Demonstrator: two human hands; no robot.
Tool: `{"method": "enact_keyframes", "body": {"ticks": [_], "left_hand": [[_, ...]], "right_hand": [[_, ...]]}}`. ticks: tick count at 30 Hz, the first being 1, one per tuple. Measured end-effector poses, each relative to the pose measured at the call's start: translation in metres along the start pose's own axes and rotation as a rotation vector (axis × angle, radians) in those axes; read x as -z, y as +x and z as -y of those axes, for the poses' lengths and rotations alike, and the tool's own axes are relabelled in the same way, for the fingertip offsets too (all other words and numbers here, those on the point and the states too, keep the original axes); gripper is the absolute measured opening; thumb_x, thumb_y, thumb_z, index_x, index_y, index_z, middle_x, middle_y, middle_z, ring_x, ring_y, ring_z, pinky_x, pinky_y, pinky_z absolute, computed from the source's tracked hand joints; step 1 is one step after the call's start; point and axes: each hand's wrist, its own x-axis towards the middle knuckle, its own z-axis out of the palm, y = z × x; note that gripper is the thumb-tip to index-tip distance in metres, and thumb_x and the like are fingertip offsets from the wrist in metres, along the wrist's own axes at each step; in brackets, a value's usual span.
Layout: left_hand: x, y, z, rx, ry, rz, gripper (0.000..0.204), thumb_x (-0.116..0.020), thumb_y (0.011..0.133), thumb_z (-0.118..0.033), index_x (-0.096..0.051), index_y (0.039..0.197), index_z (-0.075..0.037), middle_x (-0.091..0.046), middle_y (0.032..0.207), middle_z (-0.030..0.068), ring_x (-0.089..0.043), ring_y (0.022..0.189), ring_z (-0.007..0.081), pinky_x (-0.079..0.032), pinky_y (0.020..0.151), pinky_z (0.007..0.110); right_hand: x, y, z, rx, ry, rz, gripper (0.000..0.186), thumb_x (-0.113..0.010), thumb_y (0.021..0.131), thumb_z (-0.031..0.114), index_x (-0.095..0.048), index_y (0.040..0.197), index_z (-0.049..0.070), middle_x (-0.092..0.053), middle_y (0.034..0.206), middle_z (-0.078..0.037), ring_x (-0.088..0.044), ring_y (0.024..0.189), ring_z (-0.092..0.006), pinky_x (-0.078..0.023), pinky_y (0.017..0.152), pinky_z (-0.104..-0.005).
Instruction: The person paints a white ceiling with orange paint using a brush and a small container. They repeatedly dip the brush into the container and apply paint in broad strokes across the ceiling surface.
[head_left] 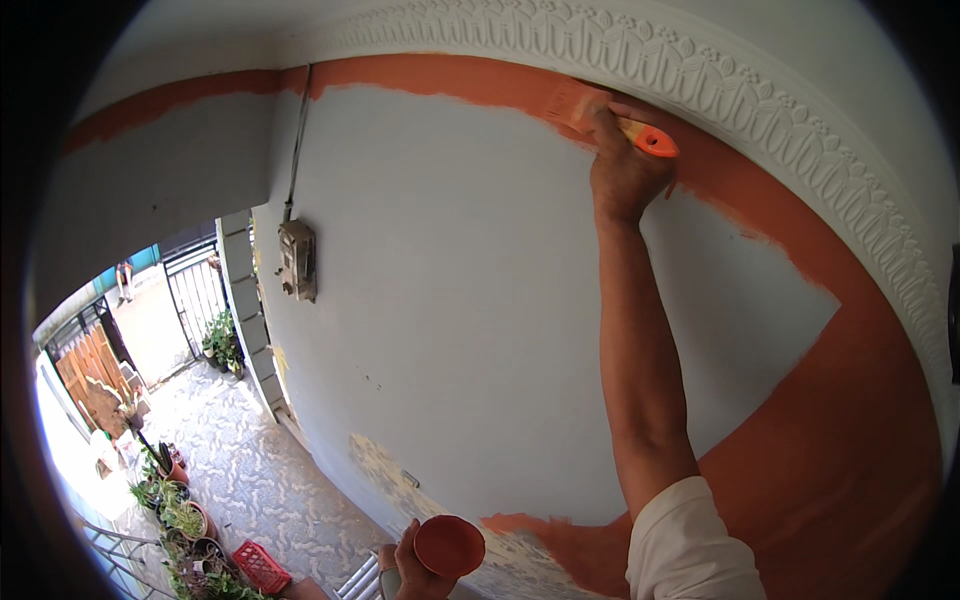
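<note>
My right hand is raised to the top of the wall, its fingers closed round a paintbrush with an orange-tipped handle. The paint-coated bristles touch the orange band just below the white moulding. Low in front of me, my left hand grips a small round tub with orange-brown paint inside. Most of the wall is pale grey. Orange paint runs along its top and covers the right and lower right, with a ragged edge.
An ornate white cornice borders the ceiling. A meter box with a conduit is fixed to the wall. Below are a metal ladder, a red crate, potted plants and a patterned tile floor. Beyond the gate is a person.
</note>
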Motion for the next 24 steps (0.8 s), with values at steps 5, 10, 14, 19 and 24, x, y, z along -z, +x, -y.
{"method": "enact_keyframes", "body": {"ticks": [5, 10, 14, 19, 24], "left_hand": [[-0.016, -0.012, -0.030, 0.282, -0.421, 0.117, 0.061, -0.054, 0.102, -0.063, -0.067, 0.127, -0.010, -0.073, 0.121, 0.0193, -0.070, 0.111, 0.0444, -0.060, 0.086, 0.063], [-0.015, -0.011, -0.025, 0.286, -0.431, 0.167, 0.062, -0.055, 0.102, -0.064, -0.067, 0.127, -0.009, -0.072, 0.122, 0.0197, -0.069, 0.111, 0.0455, -0.060, 0.086, 0.063], [0.002, -0.008, 0.008, -0.115, 0.212, 0.013, 0.062, -0.055, 0.102, -0.064, -0.067, 0.127, -0.009, -0.072, 0.121, 0.0197, -0.069, 0.112, 0.0451, -0.060, 0.086, 0.062], [-0.013, -0.010, -0.011, 0.199, -0.295, 0.074, 0.062, -0.056, 0.102, -0.065, -0.067, 0.127, -0.009, -0.072, 0.121, 0.0194, -0.069, 0.112, 0.0440, -0.061, 0.085, 0.061], [-0.029, -0.026, -0.029, 0.298, -0.393, 0.127, 0.063, -0.055, 0.102, -0.065, -0.067, 0.127, -0.009, -0.073, 0.120, 0.0190, -0.071, 0.109, 0.0430, -0.062, 0.084, 0.061]], "right_hand": [[0.010, 0.001, 0.009, 0.014, -0.025, -0.012, 0.011, -0.084, 0.091, 0.007, -0.077, 0.090, -0.002, -0.075, 0.076, -0.004, -0.068, 0.066, -0.0095, -0.055, 0.066, -0.0245], [0.019, 0.004, 0.017, -0.020, -0.056, -0.041, 0.010, -0.082, 0.093, 0.007, -0.077, 0.089, -0.001, -0.076, 0.076, -0.002, -0.069, 0.069, -0.0087, -0.057, 0.068, -0.0246], [0.022, 0.004, 0.021, -0.010, -0.027, -0.040, 0.010, -0.083, 0.092, 0.007, -0.078, 0.088, -0.001, -0.076, 0.076, -0.002, -0.069, 0.068, -0.0094, -0.057, 0.068, -0.0251], [0.041, 0.011, 0.022, 0.106, -0.109, -0.028, 0.010, -0.083, 0.091, 0.006, -0.078, 0.087, -0.001, -0.076, 0.077, -0.002, -0.069, 0.069, -0.0095, -0.057, 0.068, -0.0256], [0.051, 0.011, 0.030, 0.042, -0.145, -0.090, 0.011, -0.084, 0.090, 0.007, -0.078, 0.087, -0.001, -0.076, 0.077, -0.001, -0.068, 0.068, -0.0090, -0.056, 0.067, -0.0249]]}}
